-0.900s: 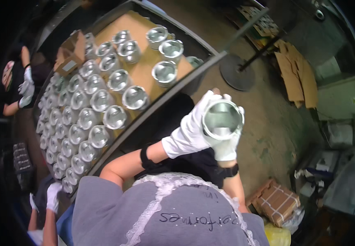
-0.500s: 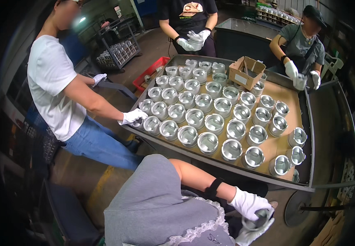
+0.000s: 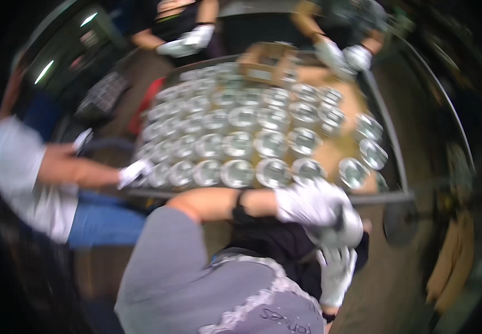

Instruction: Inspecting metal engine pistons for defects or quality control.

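A silver metal piston (image 3: pixel 350 228) hangs in front of the table's near edge, smeared by motion. My left hand (image 3: pixel 313 207), in a white glove, reaches across from the left and is closed on the piston from above. Just below it is my right hand (image 3: pixel 337 271), also white-gloved, its fingers stretched upward close to the piston's underside; blur hides whether they touch it. Many similar pistons stand in rows on the table, a near one (image 3: pixel 273 172) just beyond my left hand.
A metal-rimmed table (image 3: pixel 394 142) carries the pistons and an open cardboard box (image 3: pixel 267 64). One co-worker's gloved hand (image 3: pixel 135 172) is at the left corner; two others' gloved hands are across the table. A round dark base (image 3: pixel 401 222) stands on the floor at right.
The view has swung, blurring the scene. My hands and the piston have come up nearer the table edge. My right hand's fingers now point upward under the piston rather than cupping it.
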